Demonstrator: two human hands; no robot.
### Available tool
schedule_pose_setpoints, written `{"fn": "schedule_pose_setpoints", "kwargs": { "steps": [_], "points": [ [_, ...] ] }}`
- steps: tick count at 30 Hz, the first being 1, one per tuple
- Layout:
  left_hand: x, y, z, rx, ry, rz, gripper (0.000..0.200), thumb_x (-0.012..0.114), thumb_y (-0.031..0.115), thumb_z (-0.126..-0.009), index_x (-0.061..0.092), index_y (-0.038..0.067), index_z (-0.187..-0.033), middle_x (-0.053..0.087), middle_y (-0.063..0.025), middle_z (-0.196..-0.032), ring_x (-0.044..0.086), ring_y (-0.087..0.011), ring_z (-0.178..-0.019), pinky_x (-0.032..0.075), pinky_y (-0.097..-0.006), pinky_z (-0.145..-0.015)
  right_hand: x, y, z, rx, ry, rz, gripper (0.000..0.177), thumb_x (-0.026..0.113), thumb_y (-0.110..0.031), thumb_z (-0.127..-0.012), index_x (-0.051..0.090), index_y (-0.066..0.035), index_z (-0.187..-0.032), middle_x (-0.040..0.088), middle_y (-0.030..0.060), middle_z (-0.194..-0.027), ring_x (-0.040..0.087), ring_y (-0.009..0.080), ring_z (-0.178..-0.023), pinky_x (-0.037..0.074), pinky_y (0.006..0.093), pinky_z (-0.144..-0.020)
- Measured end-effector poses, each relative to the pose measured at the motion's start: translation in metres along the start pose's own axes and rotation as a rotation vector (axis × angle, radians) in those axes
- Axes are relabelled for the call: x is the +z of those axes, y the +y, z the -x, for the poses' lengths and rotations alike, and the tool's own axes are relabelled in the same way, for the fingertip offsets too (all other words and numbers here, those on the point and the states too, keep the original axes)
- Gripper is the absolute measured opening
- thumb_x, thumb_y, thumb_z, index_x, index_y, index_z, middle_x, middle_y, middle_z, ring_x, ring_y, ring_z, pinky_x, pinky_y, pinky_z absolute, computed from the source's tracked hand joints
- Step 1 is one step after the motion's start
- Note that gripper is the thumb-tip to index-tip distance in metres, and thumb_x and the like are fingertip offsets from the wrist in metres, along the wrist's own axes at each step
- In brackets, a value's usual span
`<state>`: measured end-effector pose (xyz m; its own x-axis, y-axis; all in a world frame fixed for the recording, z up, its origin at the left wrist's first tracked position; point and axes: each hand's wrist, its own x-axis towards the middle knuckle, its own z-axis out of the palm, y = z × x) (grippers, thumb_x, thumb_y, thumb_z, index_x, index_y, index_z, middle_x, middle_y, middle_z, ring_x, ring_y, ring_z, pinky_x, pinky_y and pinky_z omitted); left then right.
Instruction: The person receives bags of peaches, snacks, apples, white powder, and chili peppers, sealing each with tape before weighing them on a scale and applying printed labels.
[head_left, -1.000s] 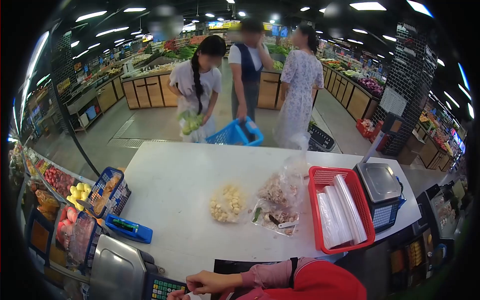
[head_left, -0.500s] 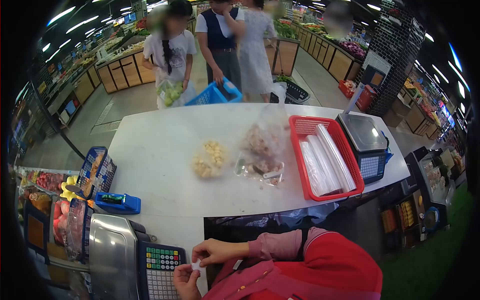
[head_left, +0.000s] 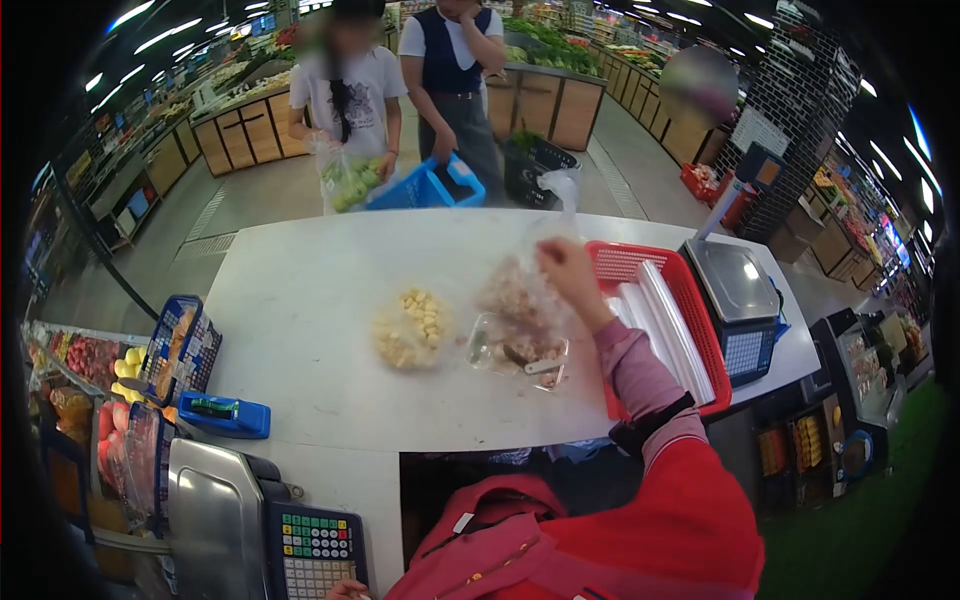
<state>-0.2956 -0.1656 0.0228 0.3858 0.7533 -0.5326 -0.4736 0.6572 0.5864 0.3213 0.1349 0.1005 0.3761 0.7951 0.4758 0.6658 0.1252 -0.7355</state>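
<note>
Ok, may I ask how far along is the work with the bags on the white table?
Looks done: the bag of yellowish pieces and the bag of pinkish pieces are filled. In hand: the right hand is at the second bag, though its grip is unclear. Probably left: taking both bags off the white table, where they lie. Whether they are weighed, I cannot tell.

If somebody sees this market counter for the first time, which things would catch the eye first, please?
Probably the bright red basket with rolls of clear plastic, on the right side of the white counter, next to a scale. Then the person's outstretched arm, its right grip close to a clear bag near the counter's middle. Beyond the far edge, a customer holds a vivid blue shopping basket.
</note>
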Motion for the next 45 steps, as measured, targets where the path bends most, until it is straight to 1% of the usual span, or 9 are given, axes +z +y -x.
{"fn": "schedule_pose_setpoints", "kwargs": {
  "steps": [8, 10, 16, 25, 28, 36, 40, 42, 45],
  "points": [
    [0.047, -0.020, -0.013, -0.212, -0.046, -0.292, 0.059, 0.074, 0.000, -0.078, 0.044, 0.008, -0.129, 0.060, -0.0067, -0.107, 0.059, -0.0176, -0.095, 0.054, -0.0326, -0.078, -0.011, 0.137, -0.148, 0.583, 0.010, -0.135, 0.074, 0.069, -0.010, -0.079, 0.034, -0.012, -0.144, 0.062, 0.0103, -0.085, 0.062, 0.0190, -0.060, 0.051, 0.0313, -0.047],
    [0.035, -0.027, -0.018, -0.081, -0.198, -0.775, 0.050, 0.069, 0.014, -0.089, 0.037, 0.003, -0.125, 0.060, -0.0153, -0.118, 0.056, -0.0195, -0.107, 0.046, -0.0341, -0.092, 0.002, 0.143, -0.156, 0.593, -0.060, -0.108, 0.060, 0.068, -0.012, -0.080, 0.044, -0.012, -0.135, 0.061, 0.0097, -0.082, 0.060, 0.0181, -0.057, 0.050, 0.0312, -0.046],
    [0.056, -0.006, -0.010, -0.165, -0.135, -0.789, 0.045, 0.072, 0.013, -0.085, 0.046, 0.001, -0.120, 0.062, -0.0111, -0.104, 0.059, -0.0166, -0.094, 0.047, -0.0301, -0.083, 0.051, 0.193, -0.206, 0.521, -0.087, 0.150, 0.017, 0.063, -0.016, -0.085, 0.061, -0.001, -0.094, 0.059, 0.0077, -0.069, 0.060, 0.0179, -0.051, 0.047, 0.0298, -0.040],
    [0.076, 0.083, -0.012, -0.042, 0.061, -1.169, 0.038, 0.075, 0.011, -0.081, 0.059, 0.000, -0.113, 0.066, -0.0048, -0.083, 0.063, -0.0123, -0.075, 0.050, -0.0243, -0.068, 0.097, -0.051, -0.235, 0.202, -0.182, -0.373, 0.016, 0.066, -0.017, -0.087, 0.062, -0.004, -0.079, 0.063, 0.0059, -0.069, 0.058, 0.0136, -0.054, 0.039, 0.0237, -0.048],
    [0.089, 0.120, -0.031, 0.399, 0.314, -1.291, 0.043, 0.078, 0.023, -0.078, 0.061, 0.000, -0.111, 0.062, -0.0096, -0.084, 0.063, -0.0195, -0.070, 0.052, -0.0320, -0.065, 0.117, -0.153, -0.194, 0.040, -0.328, -0.462, 0.017, 0.066, -0.017, -0.088, 0.063, -0.003, -0.079, 0.063, 0.0053, -0.070, 0.057, 0.0116, -0.054, 0.038, 0.0230, -0.048],
    [0.163, 0.197, -0.058, 1.410, 0.570, -1.336, 0.056, 0.073, 0.021, -0.084, 0.048, 0.002, -0.130, 0.054, -0.0181, -0.123, 0.051, -0.0338, -0.119, 0.040, -0.0418, -0.103, 0.190, -0.315, -0.042, -0.224, -0.787, -0.831, 0.016, 0.065, -0.014, -0.091, 0.068, 0.000, -0.083, 0.061, 0.0042, -0.063, 0.052, 0.0076, -0.048, 0.036, 0.0202, -0.043],
    [0.161, 0.194, -0.053, 1.421, 0.698, -1.377, 0.067, 0.073, 0.024, -0.084, 0.039, 0.003, -0.137, 0.055, -0.0189, -0.122, 0.052, -0.0343, -0.117, 0.041, -0.0412, -0.102, 0.199, -0.364, 0.058, -0.181, -1.229, -0.866, 0.013, 0.065, -0.010, -0.089, 0.069, 0.001, -0.085, 0.063, 0.0039, -0.063, 0.055, 0.0083, -0.049, 0.042, 0.0206, -0.046],
    [0.150, 0.180, -0.049, 1.089, 0.382, -1.255, 0.081, 0.068, 0.033, -0.086, 0.024, 0.004, -0.147, 0.052, -0.0237, -0.128, 0.052, -0.0391, -0.118, 0.039, -0.0430, -0.101, 0.190, -0.385, 0.101, -0.119, -1.375, -0.910, 0.010, 0.066, -0.007, -0.088, 0.068, 0.001, -0.083, 0.064, 0.0030, -0.068, 0.060, 0.0087, -0.057, 0.046, 0.0213, -0.050],
    [0.139, 0.156, -0.032, 0.747, 0.219, -0.829, 0.040, 0.056, 0.029, -0.096, 0.051, 0.003, -0.126, 0.065, -0.0141, -0.106, 0.062, -0.0257, -0.101, 0.046, -0.0362, -0.092, 0.204, -0.398, 0.118, -0.101, -1.540, -0.899, 0.006, 0.064, -0.007, -0.086, 0.065, -0.001, -0.085, 0.061, 0.0047, -0.069, 0.056, 0.0107, -0.055, 0.042, 0.0240, -0.048]
  ]
}}
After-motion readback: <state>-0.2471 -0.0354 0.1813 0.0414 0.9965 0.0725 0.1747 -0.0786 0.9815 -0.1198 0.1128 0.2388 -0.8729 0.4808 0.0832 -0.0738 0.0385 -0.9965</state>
